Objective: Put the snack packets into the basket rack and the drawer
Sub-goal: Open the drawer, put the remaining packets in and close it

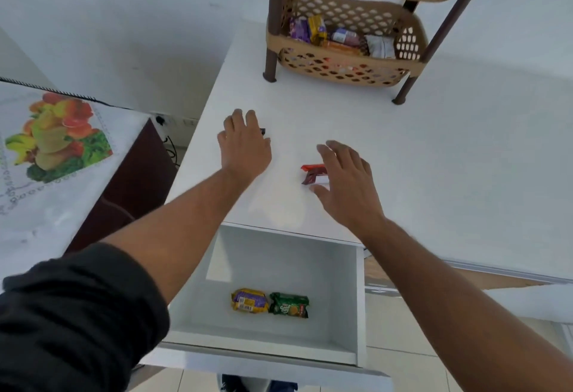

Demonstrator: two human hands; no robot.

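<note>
Head view looks down on a white table (341, 118) with an open drawer (361, 304) below its near edge; the right hand (344, 180) hovers with fingers spread over a small red packet (313, 174) lying on the tabletop, not yet closed on it, thumb just beside its near end; the left hand (245, 146) lies palm down further left, fingers loosely curled over something small and dark (263, 131), too hidden to name, and whether it grips it I cannot tell; the red packet looks light, thin and crinkly, likely slippery film with something brittle inside, so a gentle pinch across its short sides should serve better than a squeeze on the middle; its print is too blurred to read; in the drawer lie a yellow-and-purple packet (250, 300) and, touching it, a green packet (289, 305) that reads "Good Day"; the basket rack (341, 59) at the back of the table holds several more packets in its lower tier, labels illegible.
</note>
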